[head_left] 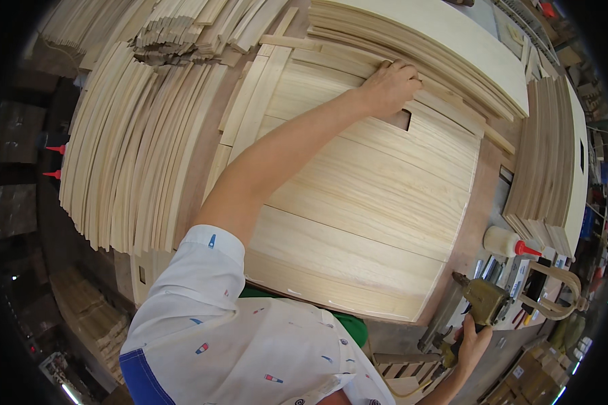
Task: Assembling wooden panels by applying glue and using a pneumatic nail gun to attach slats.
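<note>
A wide pale wooden panel [365, 182] made of several boards lies in front of me, with a small rectangular cutout near its far edge. My left hand [390, 88] reaches across it, its fingers curled over a wooden strip [452, 112] along that far edge, beside the cutout. Thin white lines that look like glue run along the panel's right and near edges. Low on the right, my right hand [473, 345] is wrapped round the grip of a nail gun [483, 300], held off the panel's right corner.
Long wooden slats [135, 155] are stacked on the left. Stacked boards stand beyond the panel [419, 40] and at the right [544, 148]. A glue bottle [501, 241] with a red tip lies near tools on the right. A green stool [351, 327] shows below the panel.
</note>
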A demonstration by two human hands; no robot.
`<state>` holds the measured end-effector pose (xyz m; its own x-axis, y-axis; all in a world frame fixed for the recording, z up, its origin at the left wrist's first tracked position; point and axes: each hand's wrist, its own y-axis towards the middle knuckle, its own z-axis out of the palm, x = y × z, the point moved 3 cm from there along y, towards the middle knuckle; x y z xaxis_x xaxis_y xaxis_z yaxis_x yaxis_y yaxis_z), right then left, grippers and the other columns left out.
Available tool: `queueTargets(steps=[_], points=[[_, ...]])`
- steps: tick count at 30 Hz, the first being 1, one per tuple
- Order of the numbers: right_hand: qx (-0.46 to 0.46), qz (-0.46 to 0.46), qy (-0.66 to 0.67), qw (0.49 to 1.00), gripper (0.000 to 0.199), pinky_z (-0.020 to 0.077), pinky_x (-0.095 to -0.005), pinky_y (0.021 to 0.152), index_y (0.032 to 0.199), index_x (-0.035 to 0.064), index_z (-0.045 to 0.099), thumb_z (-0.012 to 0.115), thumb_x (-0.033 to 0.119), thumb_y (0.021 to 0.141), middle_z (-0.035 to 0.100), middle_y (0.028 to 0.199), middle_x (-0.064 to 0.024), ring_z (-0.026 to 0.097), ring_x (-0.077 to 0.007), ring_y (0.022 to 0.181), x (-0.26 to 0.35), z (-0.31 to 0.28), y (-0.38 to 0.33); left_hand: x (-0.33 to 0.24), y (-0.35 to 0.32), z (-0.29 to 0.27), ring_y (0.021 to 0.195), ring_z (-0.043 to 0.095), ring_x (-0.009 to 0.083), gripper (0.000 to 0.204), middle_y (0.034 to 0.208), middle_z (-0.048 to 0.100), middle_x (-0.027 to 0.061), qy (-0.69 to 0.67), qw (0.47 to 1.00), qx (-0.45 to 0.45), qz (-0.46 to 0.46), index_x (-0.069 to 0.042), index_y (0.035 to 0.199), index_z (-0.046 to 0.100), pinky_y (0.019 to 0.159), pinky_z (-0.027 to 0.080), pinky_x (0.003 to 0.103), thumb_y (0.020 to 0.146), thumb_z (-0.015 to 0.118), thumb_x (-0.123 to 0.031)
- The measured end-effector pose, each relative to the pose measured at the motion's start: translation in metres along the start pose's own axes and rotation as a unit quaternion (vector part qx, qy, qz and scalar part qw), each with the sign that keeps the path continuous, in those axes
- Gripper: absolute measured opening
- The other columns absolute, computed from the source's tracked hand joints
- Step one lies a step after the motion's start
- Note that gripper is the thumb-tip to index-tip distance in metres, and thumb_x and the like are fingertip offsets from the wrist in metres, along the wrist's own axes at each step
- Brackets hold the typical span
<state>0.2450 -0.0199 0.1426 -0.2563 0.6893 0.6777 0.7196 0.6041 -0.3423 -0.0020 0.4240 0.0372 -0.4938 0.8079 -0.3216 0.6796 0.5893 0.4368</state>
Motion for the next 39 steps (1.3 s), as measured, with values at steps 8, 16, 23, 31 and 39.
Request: queueTargets(steps=[8, 16, 23, 31, 39], points=[[0.01, -0.003, -0.015, 1.0, 0.018, 0.0359, -0.0269, 0.044, 0.098, -0.0029, 0.058, 0.063, 0.011, 0.087, 0.055, 0.067, -0.0036, 0.049, -0.0107, 0.049, 0.011, 0.001, -0.005, 0.016, -0.002, -0.003, 0.113, 0.051, 0.028, 0.026, 0.112, 0.06, 0.0086, 0.005, 0.999, -0.03, 0.037, -0.009, 0.111, 0.067, 0.098, 0.043, 0.04, 0.086, 0.062, -0.013], [0.029, -0.007, -0.059, 0.998, 0.02, 0.0378, -0.0298, 0.047, 0.079, -0.0044, 0.063, 0.064, 0.014, 0.084, 0.054, 0.056, -0.0024, 0.05, -0.01, 0.049, 0.019, 0.014, 0.006, 0.029, -0.018, -0.005, 0.1, 0.058, 0.0277, 0.02, 0.102, 0.062, 0.0084, 0.005, 0.999, -0.037, 0.029, -0.01, 0.103, 0.071, 0.087, 0.047, 0.039, 0.086, 0.064, -0.016], [0.004, 0.004, -0.102, 0.995, 0.025, 0.0408, -0.0292, 0.048, 0.073, -0.0049, 0.062, 0.065, 0.018, 0.081, 0.055, 0.053, -0.004, 0.052, -0.0102, 0.049, 0.024, -0.004, -0.004, 0.015, 0.0, 0.003, 0.103, 0.054, 0.0237, 0.016, 0.099, 0.06, 0.0035, -0.058, 0.997, -0.048, -0.017, -0.012, 0.096, 0.075, 0.09, 0.046, 0.037, 0.082, 0.068, -0.017], [0.016, 0.02, -0.082, 0.996, 0.022, 0.0416, -0.0284, 0.048, 0.074, -0.004, 0.062, 0.066, 0.016, 0.08, 0.056, 0.054, -0.0036, 0.054, -0.0103, 0.049, 0.031, 0.001, -0.007, 0.02, -0.011, 0.002, 0.108, 0.053, 0.0238, 0.019, 0.107, 0.061, 0.0037, -0.043, 0.996, -0.079, 0.0, -0.015, 0.099, 0.076, 0.095, 0.043, 0.037, 0.083, 0.068, -0.019], [0.057, -0.094, -0.026, 0.994, 0.019, 0.0426, -0.028, 0.048, 0.087, -0.0032, 0.063, 0.064, 0.015, 0.083, 0.059, 0.063, -0.0034, 0.056, -0.0108, 0.052, 0.113, 0.004, 0.028, 0.025, -0.008, 0.002, 0.127, 0.046, 0.0256, 0.023, 0.133, 0.057, 0.0059, -0.033, 0.998, -0.04, -0.038, -0.015, 0.105, 0.073, 0.107, 0.032, 0.045, 0.087, 0.062, -0.024]])
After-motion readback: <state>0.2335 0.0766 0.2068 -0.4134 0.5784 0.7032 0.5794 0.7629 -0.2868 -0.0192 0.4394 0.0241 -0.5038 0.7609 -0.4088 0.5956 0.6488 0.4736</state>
